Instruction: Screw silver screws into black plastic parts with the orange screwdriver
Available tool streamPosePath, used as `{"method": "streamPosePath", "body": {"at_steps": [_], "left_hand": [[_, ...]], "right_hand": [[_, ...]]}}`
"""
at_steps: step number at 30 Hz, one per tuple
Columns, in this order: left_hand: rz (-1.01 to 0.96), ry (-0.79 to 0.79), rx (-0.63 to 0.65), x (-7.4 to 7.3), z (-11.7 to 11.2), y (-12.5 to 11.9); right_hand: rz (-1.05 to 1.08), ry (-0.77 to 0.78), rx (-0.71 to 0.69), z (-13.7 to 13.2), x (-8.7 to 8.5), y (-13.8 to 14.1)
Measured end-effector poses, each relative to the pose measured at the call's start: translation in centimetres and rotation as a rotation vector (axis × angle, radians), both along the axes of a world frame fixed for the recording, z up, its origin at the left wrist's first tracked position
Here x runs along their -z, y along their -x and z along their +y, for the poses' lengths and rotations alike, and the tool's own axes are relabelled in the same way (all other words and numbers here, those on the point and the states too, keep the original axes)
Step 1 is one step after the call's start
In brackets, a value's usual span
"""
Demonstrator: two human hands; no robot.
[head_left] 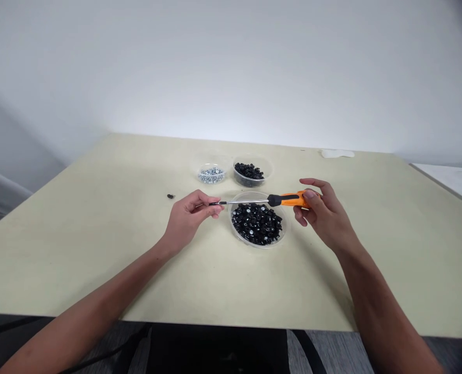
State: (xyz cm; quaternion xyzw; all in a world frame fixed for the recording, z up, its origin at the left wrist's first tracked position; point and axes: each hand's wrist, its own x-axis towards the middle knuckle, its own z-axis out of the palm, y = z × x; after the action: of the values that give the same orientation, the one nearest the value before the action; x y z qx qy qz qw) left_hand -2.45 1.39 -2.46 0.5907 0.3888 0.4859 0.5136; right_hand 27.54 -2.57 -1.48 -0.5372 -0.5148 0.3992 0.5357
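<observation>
My right hand (321,210) grips the orange and black handle of a screwdriver (289,199), held level above the table with its shaft pointing left. At the tip, my left hand (195,213) pinches a small black part (216,203) between thumb and fingers. Most of that part is covered by the fingertips, and its tip-side end meets the shaft. Below the shaft stands a round clear tub (288,228) full of small black pieces (257,224), some with a silvery metal centre.
Behind it stand a clear tub of small silvery hardware (211,175) and another of black pieces (248,171). A loose dark piece (170,196) lies left of my left hand. A white item (337,154) rests near the back edge of the pale table (98,223), against a wall.
</observation>
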Motion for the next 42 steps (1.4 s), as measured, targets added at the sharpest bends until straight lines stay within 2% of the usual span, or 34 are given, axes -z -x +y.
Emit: {"method": "streamPosePath", "body": {"at_steps": [2, 7, 11, 15, 18, 24, 29, 34, 39, 42], "left_hand": [[-0.001, -0.008, -0.004, -0.2, -0.1, 0.0], [0.048, -0.022, -0.083, -0.4, -0.2, 0.2], [0.096, -0.024, -0.068, -0.2, -0.2, 0.2], [0.077, -0.019, -0.044, 0.1, -0.2, 0.2], [0.092, -0.023, -0.041, 0.2, -0.3, 0.0], [0.099, -0.058, -0.056, -0.1, -0.3, 0.0], [0.072, -0.069, -0.084, 0.1, -0.2, 0.4], [0.06, -0.081, -0.065, 0.1, -0.4, 0.5], [0.101, -0.081, -0.089, 0.3, -0.3, 0.5], [0.115, -0.087, -0.11, 0.4, -0.3, 0.5]], "right_hand": [[-0.024, 0.024, 0.019, 0.0, 0.2, 0.3], [-0.099, -0.022, -0.059, -0.1, 0.4, 0.2], [-0.153, -0.026, -0.028, -0.1, 0.4, -0.3], [-0.091, -0.048, -0.086, -0.2, 0.1, -0.7], [-0.062, -0.091, -0.072, -0.4, -0.3, -0.7], [-0.228, -0.054, -0.055, -0.8, -0.5, -0.8], [-0.107, -0.087, -0.176, -0.9, -0.2, -0.9], [-0.032, -0.086, -0.003, -0.9, -0.4, -0.1], [-0.002, -0.091, -0.1, -1.0, -0.5, 0.1], [-0.021, -0.11, -0.058, -0.9, -0.4, 0.1]]}}
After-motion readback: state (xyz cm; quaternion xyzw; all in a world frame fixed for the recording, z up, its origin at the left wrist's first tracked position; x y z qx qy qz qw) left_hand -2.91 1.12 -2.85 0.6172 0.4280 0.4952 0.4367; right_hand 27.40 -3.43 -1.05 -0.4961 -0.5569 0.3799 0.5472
